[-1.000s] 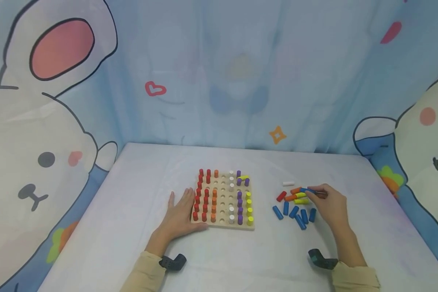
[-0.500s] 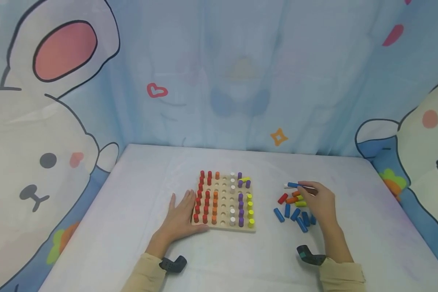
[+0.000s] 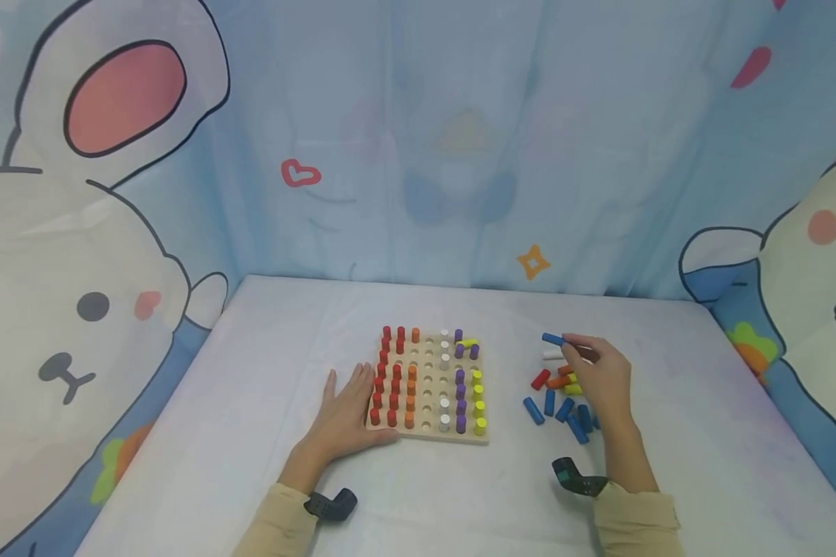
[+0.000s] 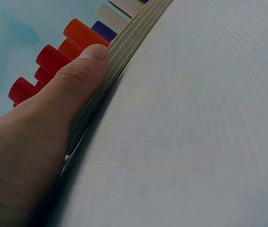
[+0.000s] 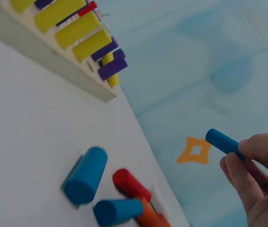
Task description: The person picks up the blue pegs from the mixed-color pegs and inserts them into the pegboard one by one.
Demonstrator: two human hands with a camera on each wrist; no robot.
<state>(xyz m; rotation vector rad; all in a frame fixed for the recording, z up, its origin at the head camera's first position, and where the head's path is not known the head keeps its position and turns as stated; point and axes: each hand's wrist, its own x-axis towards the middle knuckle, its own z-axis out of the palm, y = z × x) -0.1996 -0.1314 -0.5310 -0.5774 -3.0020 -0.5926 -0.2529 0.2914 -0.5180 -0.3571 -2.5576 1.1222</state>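
Pegboard (image 3: 428,387), wooden and square, sits mid-bench (image 3: 265,433) with red, orange, white, purple and yellow pegs standing in its holes; one yellow peg (image 3: 468,342) lies across the far rows. Left hand (image 3: 344,414) lies flat, fingers straight, thumb pressed to the board's near-left edge. Right hand (image 3: 595,379) hovers over loose pegs (image 3: 560,394), which include about five blue, one red and one white. Its fingertip grip pinches a single blue peg (image 3: 553,339), raised clear of the pile.
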